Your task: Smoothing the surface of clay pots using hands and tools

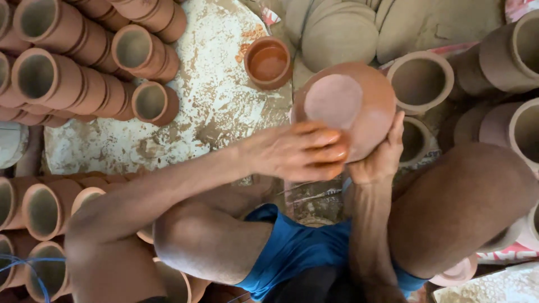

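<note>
Terracotta clay pot, unfired-looking, held base-up between both hands above the person's lap, w/ its flat pale bottom facing the camera. Left hand lies flat across the pot's near side, fingers together and extended, tips coated in orange slip, pressed on the wall. Right hand cups the pot from below/right, fingers curled up along its side, thumb hidden. Pot sits approx. centre of view, above the knees.

Just beyond the pot, a small clay bowl w/ orange slip liquid stands on a stained white sheet. Left of the sheet: rows of nested clay cups lying on their sides, mouths toward the camera; more stacks at lower left. Right side: larger clay pots mouth-up, others tilted. Top centre: a pile of flat grey clay discs. Blue shorts between the bent knees.
</note>
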